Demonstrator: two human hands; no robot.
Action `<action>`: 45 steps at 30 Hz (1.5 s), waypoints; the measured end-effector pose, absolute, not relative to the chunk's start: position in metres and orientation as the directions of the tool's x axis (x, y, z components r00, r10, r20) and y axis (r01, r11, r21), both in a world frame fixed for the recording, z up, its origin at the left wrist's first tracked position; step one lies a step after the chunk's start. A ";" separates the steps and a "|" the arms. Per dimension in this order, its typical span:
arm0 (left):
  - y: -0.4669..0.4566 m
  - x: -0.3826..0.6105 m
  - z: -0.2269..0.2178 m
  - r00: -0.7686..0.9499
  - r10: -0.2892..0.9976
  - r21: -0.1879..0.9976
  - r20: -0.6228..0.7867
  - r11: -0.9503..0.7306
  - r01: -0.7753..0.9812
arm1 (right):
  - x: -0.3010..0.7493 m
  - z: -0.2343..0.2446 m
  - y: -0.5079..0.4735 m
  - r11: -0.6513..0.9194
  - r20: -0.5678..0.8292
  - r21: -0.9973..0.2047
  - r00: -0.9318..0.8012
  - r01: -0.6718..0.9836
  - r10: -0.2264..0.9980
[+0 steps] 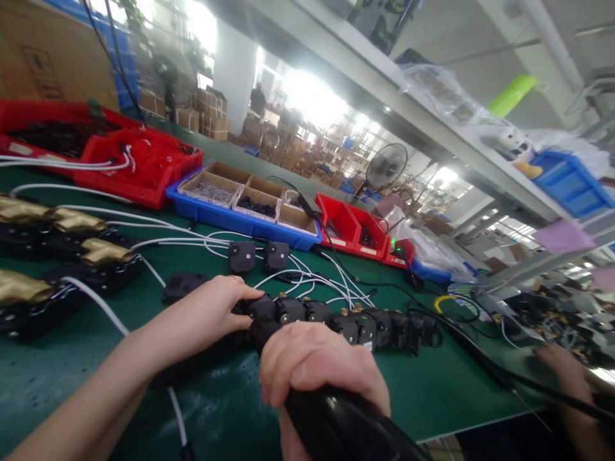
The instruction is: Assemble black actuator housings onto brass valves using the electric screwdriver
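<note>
My right hand is wrapped round a thick black power screwdriver. Its front end points at a small black plastic housing on the green bench, though the tip itself is hidden. My left hand pinches that housing between thumb and fingers. To its right runs a row of similar black housings, some with small brass fittings on top. Two more black housings with white cables stand behind my left hand. Another black housing lies beside my left wrist.
Black units with brass pipe fittings lie at left. Behind are red bins, a blue tray of small parts and more red bins. White cables and a black cord cross the bench. Another person's hand shows at right.
</note>
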State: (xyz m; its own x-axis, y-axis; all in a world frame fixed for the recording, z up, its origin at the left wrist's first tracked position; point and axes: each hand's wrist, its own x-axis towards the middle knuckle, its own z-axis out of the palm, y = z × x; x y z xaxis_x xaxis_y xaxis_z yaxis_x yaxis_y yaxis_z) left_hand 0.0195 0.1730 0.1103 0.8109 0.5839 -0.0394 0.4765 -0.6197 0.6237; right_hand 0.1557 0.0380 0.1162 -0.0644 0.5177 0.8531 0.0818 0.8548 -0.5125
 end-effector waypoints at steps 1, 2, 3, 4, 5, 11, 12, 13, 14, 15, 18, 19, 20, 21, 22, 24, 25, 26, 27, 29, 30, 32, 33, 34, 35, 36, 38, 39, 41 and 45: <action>0.173 0.020 0.111 0.806 0.591 0.620 -0.041 -0.617 0.484 | 0.157 0.116 0.039 0.848 0.845 -0.523 -0.075 0.088 0.529; 0.172 0.020 0.111 0.802 0.597 0.617 -0.039 -0.617 0.489 | 0.156 0.115 0.041 0.851 0.850 -0.517 -0.066 0.088 0.523; 0.172 0.021 0.111 0.803 0.595 0.613 -0.035 -0.622 0.488 | 0.154 0.113 0.042 0.866 0.865 -0.494 -0.051 0.080 0.498; 0.172 0.021 0.110 0.808 0.589 0.609 -0.031 -0.630 0.482 | 0.151 0.111 0.043 0.882 0.883 -0.466 -0.017 0.070 0.469; 0.172 0.021 0.109 0.812 0.582 0.605 -0.028 -0.637 0.478 | 0.147 0.110 0.044 0.894 0.896 -0.444 0.051 0.066 0.441; 0.175 -0.001 0.104 0.757 0.650 0.649 0.066 -0.604 0.462 | 0.120 0.132 0.032 0.872 0.821 -0.470 0.430 0.134 0.376; 0.174 -0.007 0.103 0.745 0.661 0.658 0.094 -0.603 0.451 | 0.119 0.136 0.029 0.877 0.824 -0.460 0.434 0.138 0.364; 0.173 -0.014 0.101 0.736 0.668 0.662 0.114 -0.603 0.444 | 0.120 0.139 0.027 0.882 0.833 -0.449 0.422 0.141 0.356; 0.172 -0.019 0.099 0.728 0.674 0.661 0.125 -0.604 0.446 | 0.121 0.139 0.025 0.887 0.847 -0.440 0.392 0.139 0.359; 0.170 -0.024 0.096 0.722 0.680 0.657 0.128 -0.604 0.452 | 0.123 0.138 0.024 0.889 0.859 -0.438 0.352 0.135 0.370; 0.163 -0.030 0.088 0.720 0.684 0.634 0.112 -0.607 0.479 | 0.126 0.125 0.025 0.879 0.868 -0.468 0.234 0.092 0.438; 0.162 -0.030 0.086 0.721 0.684 0.628 0.108 -0.610 0.484 | 0.126 0.120 0.026 0.876 0.863 -0.477 0.233 0.077 0.449; 0.160 -0.029 0.084 0.722 0.684 0.623 0.106 -0.611 0.488 | 0.124 0.115 0.026 0.874 0.856 -0.482 0.249 0.065 0.454; 0.159 -0.029 0.083 0.720 0.686 0.620 0.104 -0.611 0.492 | 0.122 0.111 0.027 0.874 0.852 -0.482 0.263 0.055 0.453; 0.159 -0.029 0.082 0.718 0.688 0.620 0.103 -0.609 0.495 | 0.120 0.109 0.027 0.876 0.848 -0.481 0.278 0.047 0.451; 0.160 -0.031 0.081 0.713 0.693 0.636 0.107 -0.599 0.486 | 0.118 0.107 0.027 0.874 0.842 -0.485 0.284 0.026 0.459; 0.160 -0.032 0.080 0.712 0.693 0.653 0.115 -0.593 0.471 | 0.119 0.109 0.027 0.874 0.842 -0.487 0.274 0.014 0.464; 0.161 -0.034 0.079 0.708 0.694 0.673 0.130 -0.586 0.451 | 0.120 0.111 0.026 0.870 0.843 -0.493 0.250 0.006 0.476; 0.161 -0.036 0.077 0.702 0.697 0.693 0.148 -0.579 0.429 | 0.121 0.113 0.026 0.864 0.845 -0.503 0.210 0.001 0.492; 0.161 -0.039 0.074 0.683 0.707 0.724 0.183 -0.567 0.393 | 0.125 0.116 0.025 0.853 0.848 -0.522 0.114 0.004 0.518; 0.161 -0.041 0.073 0.674 0.713 0.734 0.195 -0.562 0.382 | 0.126 0.117 0.025 0.845 0.842 -0.534 0.085 0.009 0.532; 0.161 -0.042 0.071 0.666 0.718 0.745 0.204 -0.555 0.370 | 0.125 0.117 0.026 0.832 0.829 -0.555 0.091 0.014 0.552; 0.160 -0.042 0.071 0.666 0.718 0.748 0.204 -0.553 0.367 | 0.123 0.116 0.026 0.829 0.824 -0.559 0.118 0.014 0.554; 0.160 -0.041 0.071 0.668 0.716 0.749 0.202 -0.552 0.366 | 0.121 0.116 0.027 0.828 0.820 -0.560 0.155 0.014 0.552; 0.160 -0.041 0.072 0.671 0.714 0.751 0.200 -0.552 0.363 | 0.119 0.116 0.028 0.829 0.817 -0.558 0.184 0.016 0.546; 0.160 -0.041 0.072 0.676 0.710 0.751 0.198 -0.552 0.361 | 0.118 0.116 0.028 0.832 0.819 -0.555 0.191 0.021 0.541; 0.160 -0.040 0.073 0.680 0.706 0.754 0.198 -0.553 0.354 | 0.116 0.116 0.029 0.830 0.824 -0.557 0.148 0.035 0.547; 0.161 -0.040 0.073 0.681 0.704 0.756 0.201 -0.553 0.349 | 0.115 0.116 0.030 0.831 0.828 -0.555 0.128 0.042 0.546; 0.161 -0.040 0.072 0.681 0.700 0.759 0.213 -0.558 0.337 | 0.115 0.116 0.029 0.836 0.834 -0.547 0.116 0.049 0.539; 0.159 -0.040 0.073 0.671 0.698 0.756 0.250 -0.574 0.315 | 0.119 0.116 0.026 0.826 0.830 -0.556 0.108 0.090 0.547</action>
State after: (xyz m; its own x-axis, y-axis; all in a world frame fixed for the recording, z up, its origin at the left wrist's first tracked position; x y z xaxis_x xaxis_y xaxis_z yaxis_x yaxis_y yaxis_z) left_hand -0.0403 0.1590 0.0729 0.6711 0.6980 0.2498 0.3153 -0.5737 0.7560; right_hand 0.1195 0.0258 0.1157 0.1082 0.5469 0.8302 0.0899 0.8263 -0.5561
